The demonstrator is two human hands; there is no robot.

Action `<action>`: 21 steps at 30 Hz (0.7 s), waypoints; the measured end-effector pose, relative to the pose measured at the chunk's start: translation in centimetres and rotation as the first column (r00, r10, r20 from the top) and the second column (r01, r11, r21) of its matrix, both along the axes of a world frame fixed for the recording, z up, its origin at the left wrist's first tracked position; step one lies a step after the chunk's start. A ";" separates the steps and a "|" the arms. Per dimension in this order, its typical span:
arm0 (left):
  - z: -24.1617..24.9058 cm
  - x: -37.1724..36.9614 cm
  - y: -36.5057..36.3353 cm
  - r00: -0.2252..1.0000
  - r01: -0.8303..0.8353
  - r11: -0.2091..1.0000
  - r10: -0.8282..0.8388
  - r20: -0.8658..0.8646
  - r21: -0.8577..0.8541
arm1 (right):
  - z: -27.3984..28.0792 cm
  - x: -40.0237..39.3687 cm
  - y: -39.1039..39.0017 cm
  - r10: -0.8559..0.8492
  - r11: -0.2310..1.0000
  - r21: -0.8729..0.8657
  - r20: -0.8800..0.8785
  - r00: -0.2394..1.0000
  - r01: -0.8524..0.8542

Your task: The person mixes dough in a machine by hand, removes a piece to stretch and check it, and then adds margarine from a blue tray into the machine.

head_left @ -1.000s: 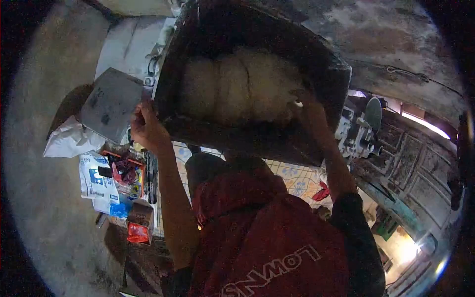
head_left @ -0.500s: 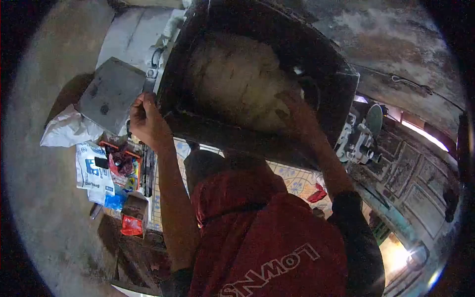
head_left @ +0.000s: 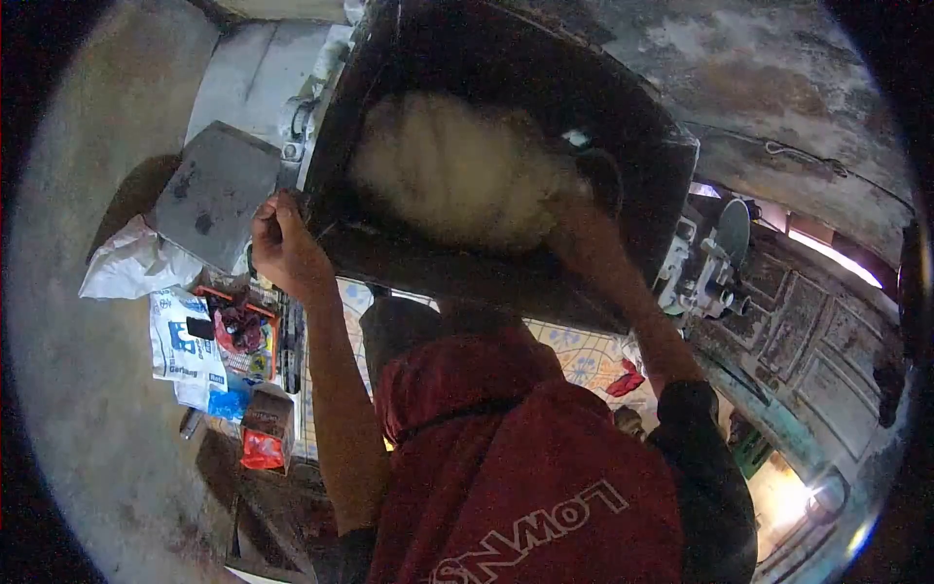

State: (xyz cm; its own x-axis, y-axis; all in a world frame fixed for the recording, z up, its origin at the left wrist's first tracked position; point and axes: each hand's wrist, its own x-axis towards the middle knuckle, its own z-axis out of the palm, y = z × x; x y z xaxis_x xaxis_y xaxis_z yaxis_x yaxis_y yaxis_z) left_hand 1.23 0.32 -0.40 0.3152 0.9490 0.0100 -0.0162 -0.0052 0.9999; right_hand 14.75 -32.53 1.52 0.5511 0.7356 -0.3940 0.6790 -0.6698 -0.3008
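Observation:
A large pale mass of dough (head_left: 457, 175), blurred, lies in a dark, deep mixing trough (head_left: 428, 263) before me. My right hand (head_left: 581, 232) reaches over the trough's near side and touches the dough's right end; its fingers are smeared and partly lost against the dough. At the trough's left corner, my left hand (head_left: 287, 248) is closed with fingertips pinched together. Whatever it grips there is too small and dark to make out. Just above that hand, a metal fitting (head_left: 294, 131) sits on the trough's left end.
A grey flat panel (head_left: 209, 185) is beside the left hand, with a white plastic bag (head_left: 141, 261) under it. Below are a printed sack (head_left: 185, 336) and a cardboard box (head_left: 268, 414) holding red plastic. A metal mechanism (head_left: 705, 273) juts from the trough's right end.
The dough has shifted and looks more blurred and rounded. My right hand's fingers, spread before, are now indistinct against it. My left hand stays closed at the corner, slightly lower.

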 end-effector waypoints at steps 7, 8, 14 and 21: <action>0.2 0.1 0.1 1.000 -0.003 0.996 0.004 0.010 -0.094 | -12.7 -1.4 5.1 0.298 0.922 0.191 0.205 0.932 -0.337; 0.3 0.1 0.1 0.996 -0.022 0.997 0.015 -0.089 -0.080 | -12.1 -0.2 5.9 0.334 0.918 0.171 0.150 0.931 -0.357; 0.5 -0.1 0.4 0.980 0.023 0.998 -0.010 -0.199 0.060 | -6.2 5.0 9.1 0.472 0.878 -0.140 0.087 0.877 -0.459; 0.9 0.5 -0.2 0.969 -0.036 0.984 0.077 -0.233 0.176 | 2.6 4.2 2.8 -0.099 0.993 -0.065 -0.013 0.995 0.098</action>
